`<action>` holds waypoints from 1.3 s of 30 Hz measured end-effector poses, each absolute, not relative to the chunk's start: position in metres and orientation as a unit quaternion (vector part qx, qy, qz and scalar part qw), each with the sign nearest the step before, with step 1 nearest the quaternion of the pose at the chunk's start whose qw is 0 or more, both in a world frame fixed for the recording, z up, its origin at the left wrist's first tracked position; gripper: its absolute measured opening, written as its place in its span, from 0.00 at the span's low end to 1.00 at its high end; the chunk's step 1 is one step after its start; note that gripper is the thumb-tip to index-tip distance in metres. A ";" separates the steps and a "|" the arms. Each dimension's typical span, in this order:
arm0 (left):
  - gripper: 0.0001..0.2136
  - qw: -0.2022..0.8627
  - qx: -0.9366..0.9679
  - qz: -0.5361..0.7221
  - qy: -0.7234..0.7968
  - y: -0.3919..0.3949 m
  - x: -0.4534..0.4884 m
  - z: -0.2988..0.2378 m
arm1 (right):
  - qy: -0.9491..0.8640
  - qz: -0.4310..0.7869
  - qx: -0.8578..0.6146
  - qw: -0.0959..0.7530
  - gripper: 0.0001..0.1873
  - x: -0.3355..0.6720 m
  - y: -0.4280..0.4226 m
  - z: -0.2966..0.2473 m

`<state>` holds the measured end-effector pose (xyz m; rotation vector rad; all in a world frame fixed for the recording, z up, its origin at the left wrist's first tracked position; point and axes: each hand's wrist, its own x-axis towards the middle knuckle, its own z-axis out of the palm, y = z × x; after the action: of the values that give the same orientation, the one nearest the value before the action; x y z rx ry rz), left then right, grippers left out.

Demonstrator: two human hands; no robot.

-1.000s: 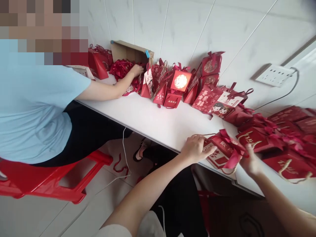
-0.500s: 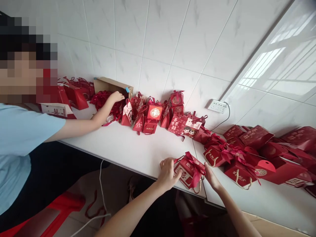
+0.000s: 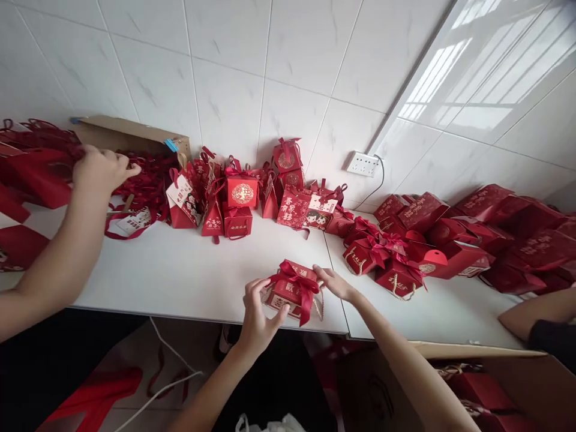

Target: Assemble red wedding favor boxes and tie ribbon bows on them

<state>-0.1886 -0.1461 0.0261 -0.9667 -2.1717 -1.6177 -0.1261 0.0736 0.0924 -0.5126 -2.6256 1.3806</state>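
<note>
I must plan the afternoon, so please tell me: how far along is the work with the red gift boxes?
Likely done: a row of boxes stands closed and ribboned along the wall. In hand: the left hand grips one ribboned box at the table edge, the right hand touching it with open fingers. Likely left: the heap of boxes on the right lies unsorted.

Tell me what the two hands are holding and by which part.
A red gift box: the left hand grips its left end, and the right hand touches its right upper edge with its fingers; whether that is a grip is unclear.
</note>
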 end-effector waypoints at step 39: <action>0.12 -0.512 -0.444 -0.146 -0.721 -0.210 -0.245 0.133 | -0.806 0.523 -0.269 0.076 0.13 -0.077 -0.006 0.081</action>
<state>-0.2452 -0.2104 0.1328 -2.1806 -3.5376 -0.7163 -0.0771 -0.0065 0.0809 -0.8051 -2.4149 1.5663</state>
